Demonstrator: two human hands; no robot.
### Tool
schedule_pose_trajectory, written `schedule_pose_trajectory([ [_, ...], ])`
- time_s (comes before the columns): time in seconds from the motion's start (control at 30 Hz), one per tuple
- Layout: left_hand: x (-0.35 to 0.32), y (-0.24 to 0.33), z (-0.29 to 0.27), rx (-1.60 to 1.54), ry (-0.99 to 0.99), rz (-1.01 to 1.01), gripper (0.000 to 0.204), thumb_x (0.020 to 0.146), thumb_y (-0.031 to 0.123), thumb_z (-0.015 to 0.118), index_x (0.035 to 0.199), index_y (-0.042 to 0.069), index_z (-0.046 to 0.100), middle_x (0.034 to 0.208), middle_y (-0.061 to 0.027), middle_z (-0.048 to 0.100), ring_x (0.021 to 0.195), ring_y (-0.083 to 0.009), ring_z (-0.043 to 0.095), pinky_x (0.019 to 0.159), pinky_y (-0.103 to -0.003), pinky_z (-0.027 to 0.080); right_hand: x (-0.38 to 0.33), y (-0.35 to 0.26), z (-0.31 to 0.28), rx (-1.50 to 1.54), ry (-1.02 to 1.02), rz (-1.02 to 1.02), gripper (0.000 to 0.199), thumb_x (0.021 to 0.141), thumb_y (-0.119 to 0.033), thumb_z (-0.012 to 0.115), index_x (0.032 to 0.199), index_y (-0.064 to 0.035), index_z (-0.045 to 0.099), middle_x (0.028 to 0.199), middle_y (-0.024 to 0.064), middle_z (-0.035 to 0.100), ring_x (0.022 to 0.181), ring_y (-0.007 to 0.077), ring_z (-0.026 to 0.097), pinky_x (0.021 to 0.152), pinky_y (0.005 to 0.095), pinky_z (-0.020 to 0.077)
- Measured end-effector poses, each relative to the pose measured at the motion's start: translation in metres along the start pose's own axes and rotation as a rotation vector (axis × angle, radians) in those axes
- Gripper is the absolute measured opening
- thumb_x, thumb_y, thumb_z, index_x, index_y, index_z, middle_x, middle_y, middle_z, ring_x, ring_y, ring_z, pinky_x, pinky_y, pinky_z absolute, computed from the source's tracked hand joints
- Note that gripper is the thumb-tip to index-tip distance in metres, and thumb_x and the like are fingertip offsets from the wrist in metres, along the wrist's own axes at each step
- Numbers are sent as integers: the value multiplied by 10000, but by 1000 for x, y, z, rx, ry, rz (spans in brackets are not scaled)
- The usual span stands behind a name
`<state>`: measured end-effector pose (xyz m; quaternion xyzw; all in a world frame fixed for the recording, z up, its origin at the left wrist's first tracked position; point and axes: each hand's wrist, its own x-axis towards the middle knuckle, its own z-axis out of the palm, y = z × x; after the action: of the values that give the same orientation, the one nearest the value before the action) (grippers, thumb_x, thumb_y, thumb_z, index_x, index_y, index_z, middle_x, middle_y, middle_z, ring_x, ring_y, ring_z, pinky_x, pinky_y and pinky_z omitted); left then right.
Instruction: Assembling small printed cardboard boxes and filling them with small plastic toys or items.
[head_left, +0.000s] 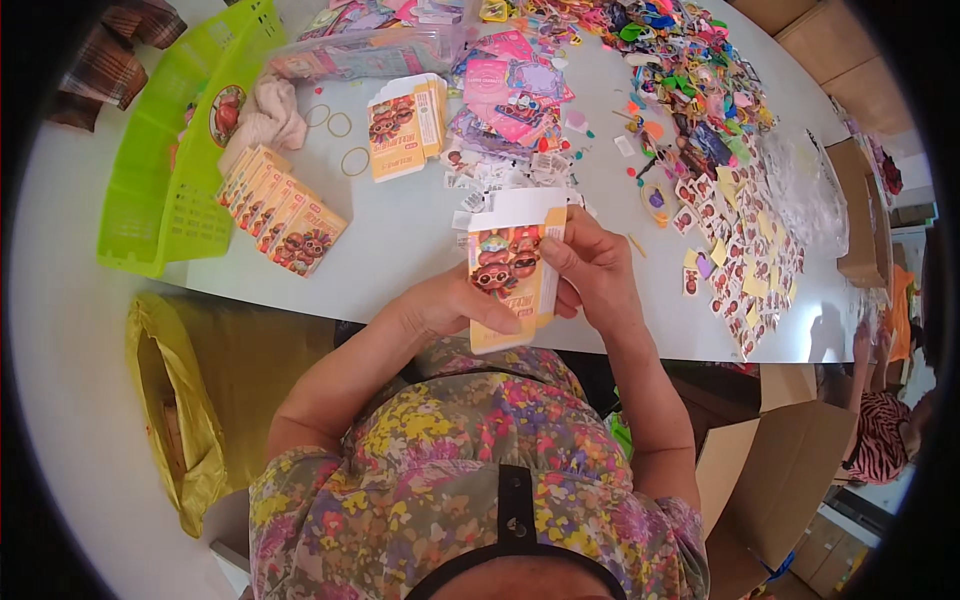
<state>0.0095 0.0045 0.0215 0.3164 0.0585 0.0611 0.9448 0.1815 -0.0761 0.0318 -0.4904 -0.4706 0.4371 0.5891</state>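
White tabletop (400,240) fills the view, and just over its near edge sits a small yellow carton (508,275) with cartoon faces, held upright between both hands. Left hand (445,305) closes around its lower side to steady it; right hand (595,268) pinches the upper edge, perhaps folding a flap. Finished cartons (283,208) lie at ten o'clock beside a green basket (165,190); loose stickers (735,240) spread at two o'clock.
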Motion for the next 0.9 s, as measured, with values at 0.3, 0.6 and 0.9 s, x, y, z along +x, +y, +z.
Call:
schedule_pose_trajectory([
  [0.3, 9, -20, -5, 392, 542, 162, 455, 778, 89, 781, 1180, 1, 588, 1087, -85, 665, 950, -149, 649, 835, -297, 538, -23, 17, 8, -168, 177, 7, 166, 914, -112, 655, 985, 33, 693, 846, 16, 663, 709, 36, 540, 592, 178, 425],
  [0.6, 3, -36, 1, 398, 613, 266, 330, 875, 57, 680, 1175, -25, 571, 1006, -75, 674, 820, -97, 650, 714, -233, 532, -39, 26, 7, -120, 318, 258, 137, 916, -71, 643, 952, 49, 700, 786, 8, 671, 706, 30, 567, 625, 183, 451],
  [0.9, -15, -47, 11, 635, 562, 430, 557, 853, -24, 676, 1341, 8, 410, 1041, -71, 621, 864, -110, 647, 722, -234, 540, -69, 33, 14, -57, 347, 55, 392, 878, 25, 638, 1259, 49, 548, 949, 85, 683, 828, 112, 650, 724, 232, 534],
])
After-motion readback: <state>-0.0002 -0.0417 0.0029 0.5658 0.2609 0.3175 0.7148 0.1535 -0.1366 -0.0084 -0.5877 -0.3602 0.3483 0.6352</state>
